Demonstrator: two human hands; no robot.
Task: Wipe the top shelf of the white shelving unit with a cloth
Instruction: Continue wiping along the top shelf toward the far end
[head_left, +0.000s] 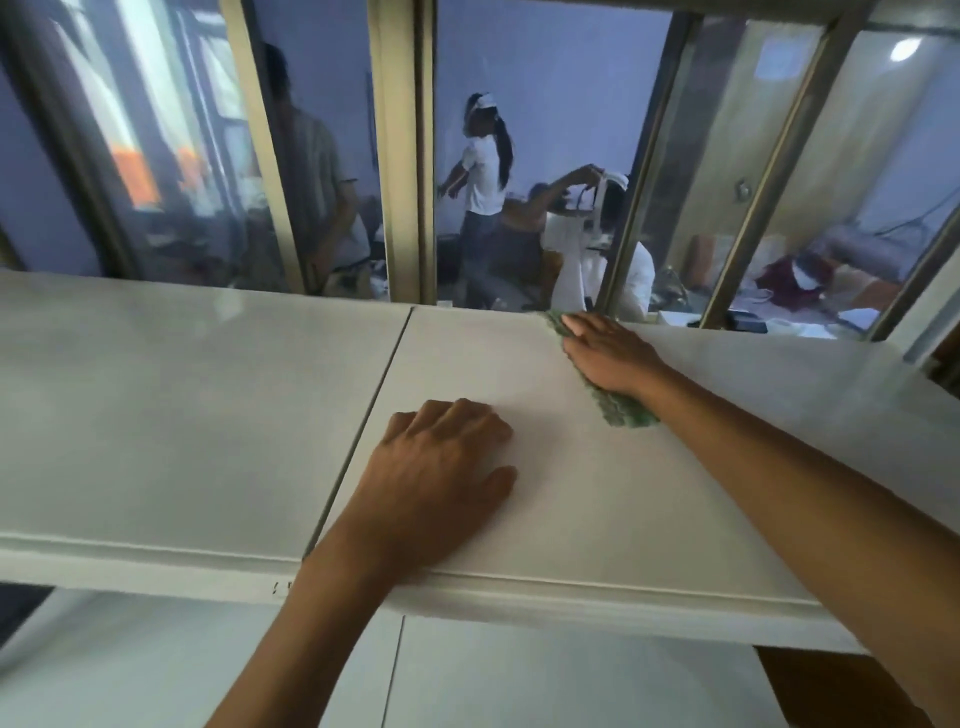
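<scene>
a: while the right hand (610, 353) is lying flat over the green cloth (618, 405), where is that cloth sitting?

b: it is lying on the top shelf (545, 509) of the white unit, at the far edge of the right panel, just in front of the glass window (519, 156). the fingers are stretching straight over it, pressing it down rather than curling round it. green fabric is showing past the fingertips and again below the wrist.

a: and the left hand (441, 467)?

b: it is resting palm down on the same panel, nearer the front edge and just right of the seam (374, 400) between the two panels. the fingers are bending loosely and are holding nothing. the two hands are sitting well apart.

a: is any writing showing, any label or brand?

b: none that i can read. a small dark mark (280, 587) is showing on the shelf's front lip beside the left forearm, too small to make out.

a: what is lying behind the glass?

b: people (483, 171) are standing and sitting in another room, some wearing white tops. below the top shelf, a lower white surface (519, 675) is showing.
</scene>
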